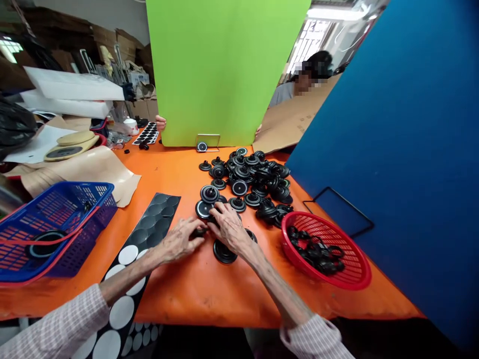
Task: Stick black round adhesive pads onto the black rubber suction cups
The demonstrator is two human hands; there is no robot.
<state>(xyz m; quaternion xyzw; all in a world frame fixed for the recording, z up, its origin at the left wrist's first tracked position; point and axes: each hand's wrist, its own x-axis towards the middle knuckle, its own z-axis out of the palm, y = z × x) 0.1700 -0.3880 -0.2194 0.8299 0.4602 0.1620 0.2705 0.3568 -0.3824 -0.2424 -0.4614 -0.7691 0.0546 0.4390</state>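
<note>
My left hand (179, 241) and my right hand (229, 227) meet at the middle of the orange table (187, 289), fingers pinched together on a small black part (199, 232) between them. A black round disc (223, 251) lies under my right wrist. Just beyond my fingers sits a heap of black round knobbed parts (250, 182). Under my left forearm runs a black sheet of round stickers (149, 227), with white circles where several are gone.
A red basket (357, 279) with black rings stands at the right. A blue basket (56, 224) stands at the left. A green board (220, 70) and a blue board (396, 149) wall the table. Another person sits behind the cardboard (295, 122).
</note>
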